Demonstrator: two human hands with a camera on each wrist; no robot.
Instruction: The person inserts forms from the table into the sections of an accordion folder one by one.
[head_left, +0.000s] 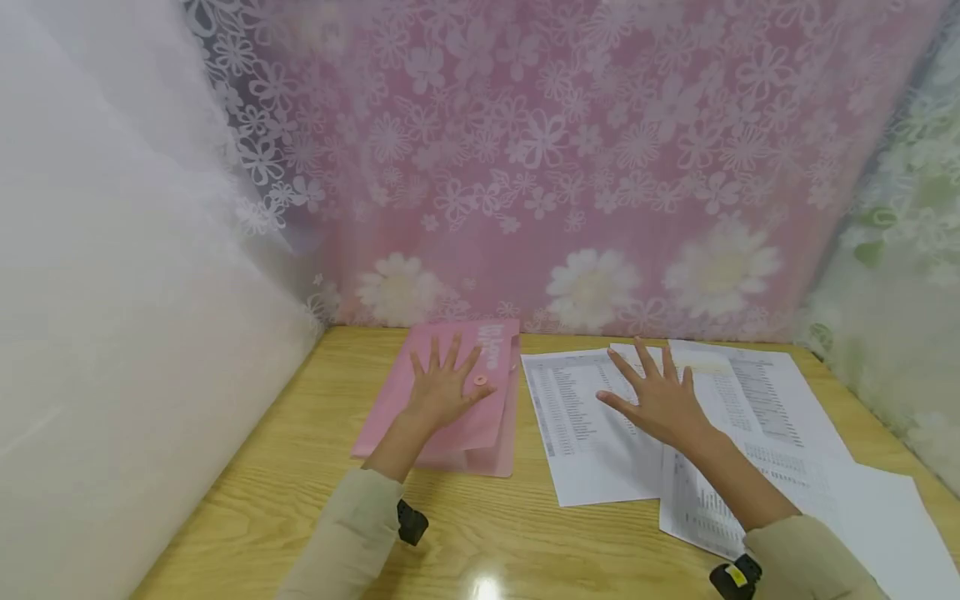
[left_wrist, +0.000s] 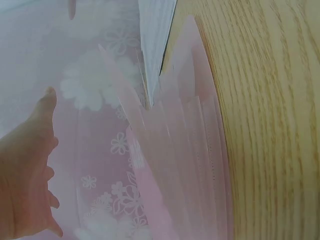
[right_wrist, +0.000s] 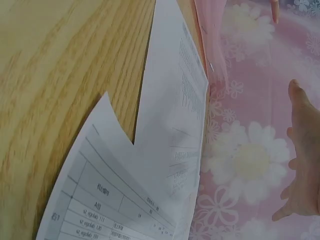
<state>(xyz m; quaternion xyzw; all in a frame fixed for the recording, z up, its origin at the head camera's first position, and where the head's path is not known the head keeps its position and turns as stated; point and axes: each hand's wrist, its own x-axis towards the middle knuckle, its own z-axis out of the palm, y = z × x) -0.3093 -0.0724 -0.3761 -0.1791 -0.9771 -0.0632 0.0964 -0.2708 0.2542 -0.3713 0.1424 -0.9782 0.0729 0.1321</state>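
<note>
Pink in body, a folder [head_left: 472, 425] is laid on the wood-grained tabletop [head_left: 300, 458], at about seven o'clock from the centre of the head view. White lettering [head_left: 491, 346] is carried near its one o'clock corner, with a small round button [head_left: 480, 380] set just below. From the left wrist, its pleated layers [left_wrist: 190, 165] are seen fanned apart along one side.

Over the folder, the left hand [head_left: 437, 396] is held raised, its fingers spread wide and directed towards one o'clock, its thumb towards two or three. Nothing is gripped by it, and a gap between hand and folder is shown in the left wrist view.

At four o'clock from the folder, several printed sheets [head_left: 765, 417] are spread in an overlapping group (rows and columns can be made out, though most of the print is too small to be read). Above them the right hand [head_left: 663, 404] is held, likewise spread wide and bare of any object, with the fingers aimed at eleven o'clock and the thumb near ten. It is seen apart from the paper in the right wrist view.

Both arms are covered by beige sleeves [head_left: 345, 533], and a black device [head_left: 412, 523] is worn at each wrist. At twelve o'clock, the tabletop is backed by a pink flowered curtain [head_left: 562, 150].
</note>
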